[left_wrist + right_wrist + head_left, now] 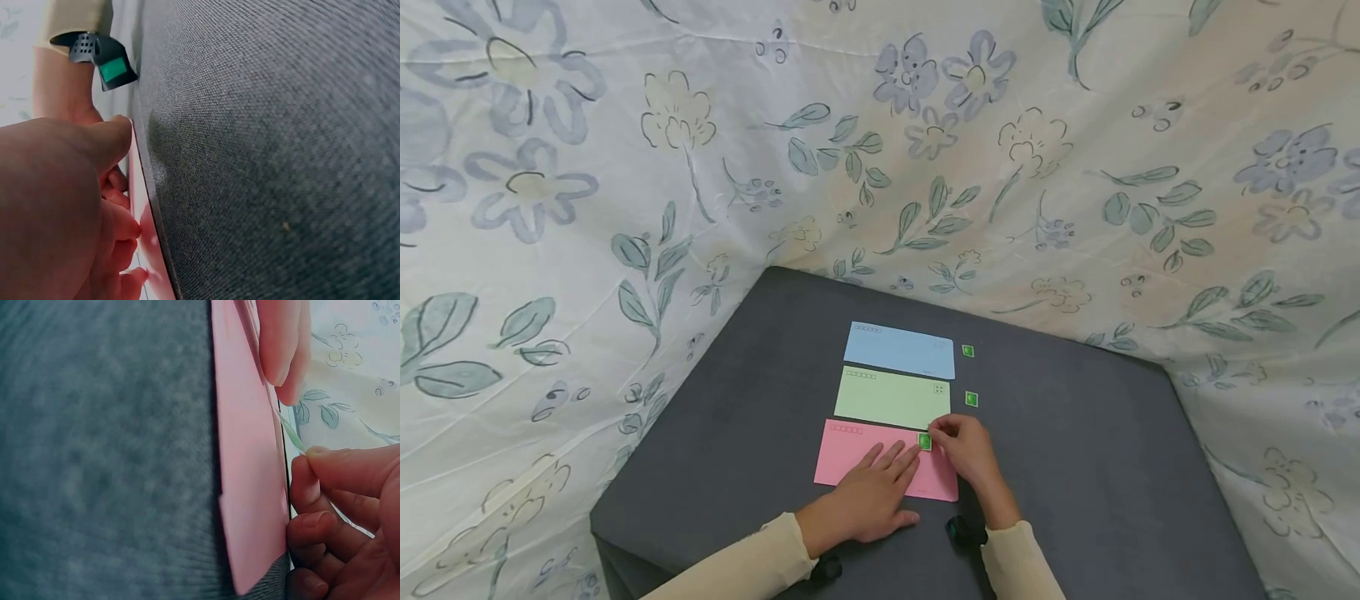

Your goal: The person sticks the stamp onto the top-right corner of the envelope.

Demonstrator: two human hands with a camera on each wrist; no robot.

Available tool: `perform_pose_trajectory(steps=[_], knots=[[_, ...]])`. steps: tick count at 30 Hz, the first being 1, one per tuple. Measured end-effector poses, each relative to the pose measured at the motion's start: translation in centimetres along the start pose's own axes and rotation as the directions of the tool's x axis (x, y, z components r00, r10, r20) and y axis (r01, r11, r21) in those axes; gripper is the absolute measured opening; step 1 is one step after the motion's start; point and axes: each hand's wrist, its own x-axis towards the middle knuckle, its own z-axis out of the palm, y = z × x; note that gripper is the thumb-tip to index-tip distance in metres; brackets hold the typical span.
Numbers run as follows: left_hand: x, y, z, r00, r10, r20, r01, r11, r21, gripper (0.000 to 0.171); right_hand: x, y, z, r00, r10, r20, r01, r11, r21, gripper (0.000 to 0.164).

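Note:
A pink envelope (842, 454) lies at the near end of a column of three on the dark table. My left hand (874, 496) rests on it with fingers spread, fingertips close to a green stamp (924, 442) at the envelope's upper right corner. Thumb and forefinger of my right hand (967, 448) pinch the stamp's edge. In the right wrist view the stamp (292, 435) is tilted, its held edge raised off the pink paper (247, 450). Seen from the left wrist, the left hand (56, 200) has its fingertips on the pink envelope (153, 256).
Beyond the pink envelope lie a green envelope (887, 398) and a blue envelope (898, 350). One green stamp (972, 399) is right of the green envelope, another stamp (967, 352) right of the blue. Floral cloth (925, 167) hangs around the dark table (1075, 467).

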Motion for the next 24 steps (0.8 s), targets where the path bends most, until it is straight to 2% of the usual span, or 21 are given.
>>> perform_pose_trajectory(steps=[24], knots=[[0.42,0.14,-0.21,1.0,-0.022,0.016,0.022,1.0,0.013,0.085,0.19,-0.11,-0.07,1.0,-0.006,0.002,0.006,1.0,-0.019,0.005]])
